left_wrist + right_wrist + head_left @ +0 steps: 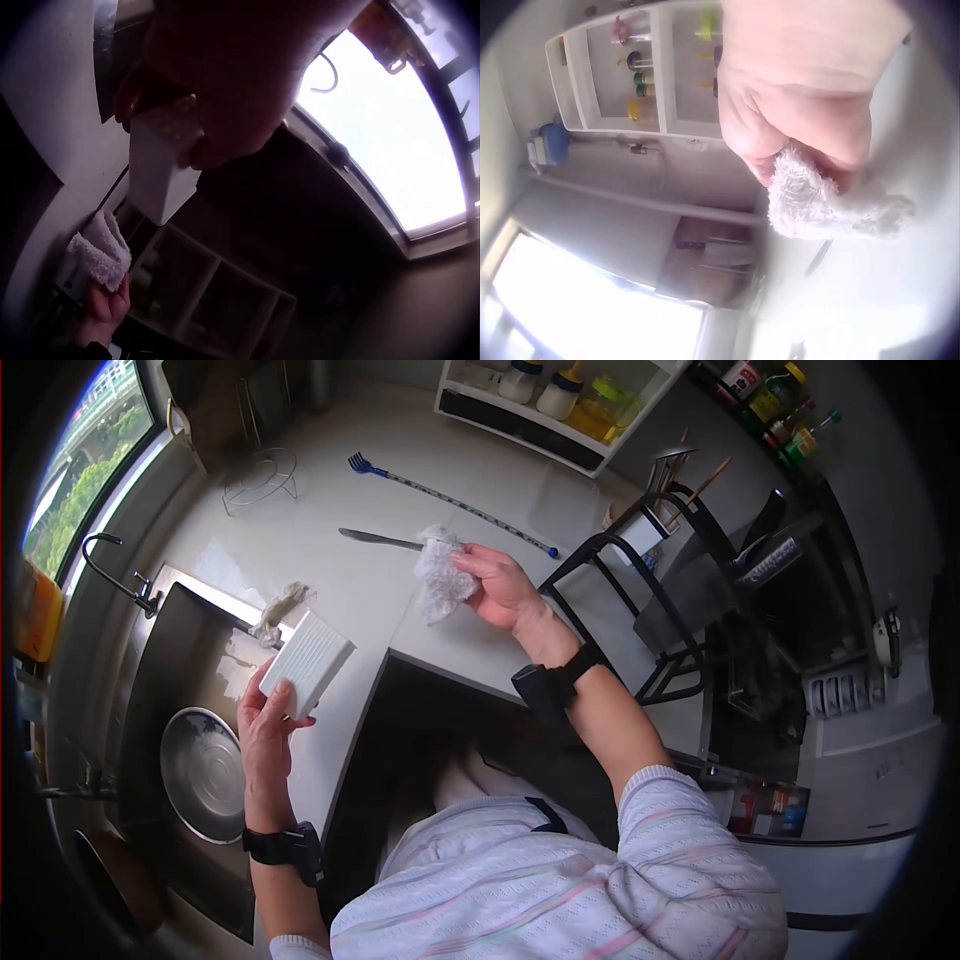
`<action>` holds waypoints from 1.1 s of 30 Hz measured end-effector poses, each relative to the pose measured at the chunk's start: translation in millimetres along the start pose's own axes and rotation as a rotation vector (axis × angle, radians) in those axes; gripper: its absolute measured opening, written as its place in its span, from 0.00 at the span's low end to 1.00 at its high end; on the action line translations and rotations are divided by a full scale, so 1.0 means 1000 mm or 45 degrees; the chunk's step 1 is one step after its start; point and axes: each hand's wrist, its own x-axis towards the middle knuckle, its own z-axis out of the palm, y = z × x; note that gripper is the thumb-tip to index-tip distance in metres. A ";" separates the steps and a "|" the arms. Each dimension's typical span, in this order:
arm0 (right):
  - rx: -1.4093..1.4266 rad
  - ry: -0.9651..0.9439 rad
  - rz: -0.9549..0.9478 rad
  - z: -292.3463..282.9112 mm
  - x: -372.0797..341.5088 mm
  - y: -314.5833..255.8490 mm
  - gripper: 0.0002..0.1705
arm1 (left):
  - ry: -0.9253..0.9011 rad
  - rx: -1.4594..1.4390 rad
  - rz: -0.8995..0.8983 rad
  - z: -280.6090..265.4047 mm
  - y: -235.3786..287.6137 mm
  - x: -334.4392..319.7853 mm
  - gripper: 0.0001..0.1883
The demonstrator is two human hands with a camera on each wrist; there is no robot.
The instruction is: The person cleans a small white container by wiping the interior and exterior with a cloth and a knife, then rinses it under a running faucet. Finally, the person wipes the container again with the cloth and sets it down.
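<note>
My left hand (266,735) grips a white ribbed box (308,663) near the sink's edge, thumb on its ribbed face and fingers behind. In the left wrist view the white box (161,169) shows smooth sides and a dotted end. Over the counter, my right hand (500,592) holds a bunched white fluffy cloth (440,580) between thumb and fingers. The same cloth (806,199) hangs from the fingertips in the right wrist view. A knife (375,539) reaches out past the cloth in the head view, its near end hidden; the right wrist view shows the knife (819,257) apart from the cloth.
A blue-ended back scratcher (455,503) lies across the counter. A crumpled rag (280,612) sits by the sink (140,690), which has a metal basin (202,775) in it. On the right stands a black rack (640,595); a wire stand (260,482) is at the back.
</note>
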 end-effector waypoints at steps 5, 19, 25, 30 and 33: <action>0.084 -0.296 0.272 0.047 -0.040 0.048 0.20 | -0.151 -0.184 -0.178 0.037 -0.010 0.010 0.17; -0.123 -0.459 0.295 0.060 -0.061 0.044 0.26 | -0.167 0.245 0.075 0.080 -0.003 0.021 0.13; -0.007 -0.337 0.289 0.070 -0.059 0.032 0.19 | -0.253 0.049 0.202 0.071 -0.002 0.022 0.12; -0.387 -0.465 0.174 0.079 -0.053 0.031 0.14 | -0.215 -0.034 0.151 0.048 -0.001 0.026 0.12; -0.213 -0.353 0.226 0.070 -0.053 0.025 0.15 | 0.049 -0.165 0.159 0.028 -0.002 0.028 0.12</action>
